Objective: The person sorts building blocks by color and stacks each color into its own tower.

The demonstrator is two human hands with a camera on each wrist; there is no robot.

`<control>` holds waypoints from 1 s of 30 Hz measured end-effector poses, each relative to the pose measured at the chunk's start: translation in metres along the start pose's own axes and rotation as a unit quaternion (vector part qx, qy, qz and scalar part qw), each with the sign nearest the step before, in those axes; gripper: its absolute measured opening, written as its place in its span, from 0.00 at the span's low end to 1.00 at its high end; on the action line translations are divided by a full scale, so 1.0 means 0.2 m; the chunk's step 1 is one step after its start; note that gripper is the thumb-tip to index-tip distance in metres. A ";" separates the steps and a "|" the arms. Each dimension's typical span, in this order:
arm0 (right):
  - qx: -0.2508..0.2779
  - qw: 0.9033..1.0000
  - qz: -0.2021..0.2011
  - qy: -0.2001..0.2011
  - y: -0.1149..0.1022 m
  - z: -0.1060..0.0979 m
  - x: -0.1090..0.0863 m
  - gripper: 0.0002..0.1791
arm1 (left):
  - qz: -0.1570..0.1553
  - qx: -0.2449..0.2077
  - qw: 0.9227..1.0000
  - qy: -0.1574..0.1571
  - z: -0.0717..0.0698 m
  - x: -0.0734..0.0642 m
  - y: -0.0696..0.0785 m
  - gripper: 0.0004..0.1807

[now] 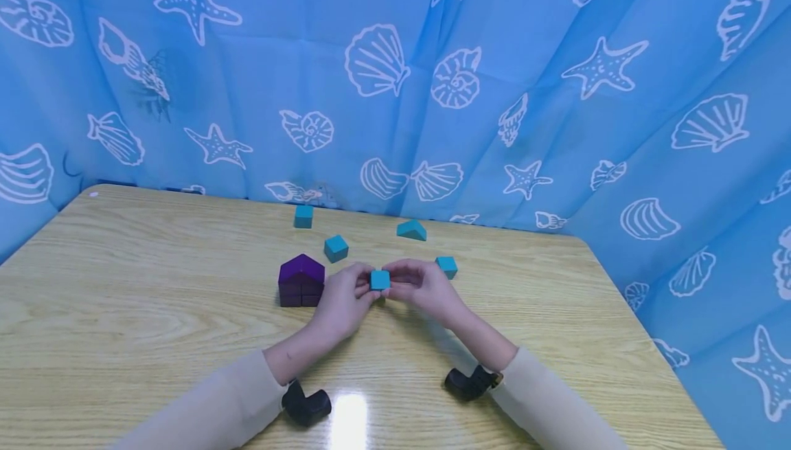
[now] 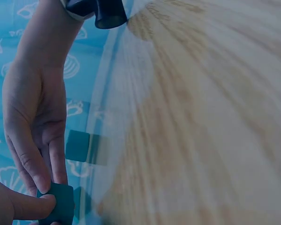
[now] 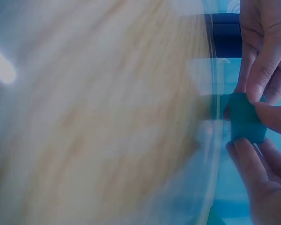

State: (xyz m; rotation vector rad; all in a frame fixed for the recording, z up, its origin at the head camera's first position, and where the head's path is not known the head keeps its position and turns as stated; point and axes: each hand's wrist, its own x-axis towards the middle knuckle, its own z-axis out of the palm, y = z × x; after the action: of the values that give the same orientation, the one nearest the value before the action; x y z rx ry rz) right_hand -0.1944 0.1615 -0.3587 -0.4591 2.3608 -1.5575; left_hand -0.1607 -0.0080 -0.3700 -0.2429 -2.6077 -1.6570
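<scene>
A small teal cube (image 1: pixel 380 280) is between my two hands over the middle of the table. My left hand (image 1: pixel 343 304) pinches it from the left side. From the right, the fingertips of my right hand (image 1: pixel 430 290) grip the same cube. In the left wrist view, a thumb lies across the teal cube (image 2: pixel 61 205), with the other hand's fingertips at its upper edge. The right wrist view has fingers of both hands around the cube (image 3: pixel 246 119). Just left of my left hand stands a purple house-shaped stack of blocks (image 1: pixel 301 284).
Behind my hands lie two more teal cubes, one (image 1: pixel 336 249) nearer and one (image 1: pixel 303 216) farther back. A teal triangular block (image 1: pixel 411 230) rests near the back edge. Another teal block (image 1: pixel 446 267) sits beyond my right hand. A blue shell-print curtain (image 1: pixel 395 127) hangs behind the wooden table (image 1: pixel 154 312).
</scene>
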 end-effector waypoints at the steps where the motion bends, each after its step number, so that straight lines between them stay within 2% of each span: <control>1: -0.003 1.000 0.001 -0.001 0.00 0.00 0.00 0.20 | 0.002 0.005 1.000 0.000 0.00 0.00 0.00 0.17; 5: -0.010 1.000 0.007 -0.008 0.02 0.01 -0.01 0.20 | 0.005 0.015 1.000 -0.004 0.01 -0.01 -0.02 0.18; 21: -0.016 1.000 0.013 -0.023 0.03 0.01 0.00 0.20 | -0.011 -0.048 0.999 -0.017 0.01 -0.01 -0.05 0.22; 30: -0.009 0.999 0.017 -0.028 0.05 0.00 0.00 0.20 | 0.005 -0.049 0.999 0.004 0.04 -0.03 -0.08 0.23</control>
State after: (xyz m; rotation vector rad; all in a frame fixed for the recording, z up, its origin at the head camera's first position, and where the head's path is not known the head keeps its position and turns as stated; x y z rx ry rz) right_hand -0.1952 0.1644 -0.3673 -0.4582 2.3292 -1.4910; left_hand -0.1572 -0.0091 -0.3885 -0.2513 -2.5188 -1.7813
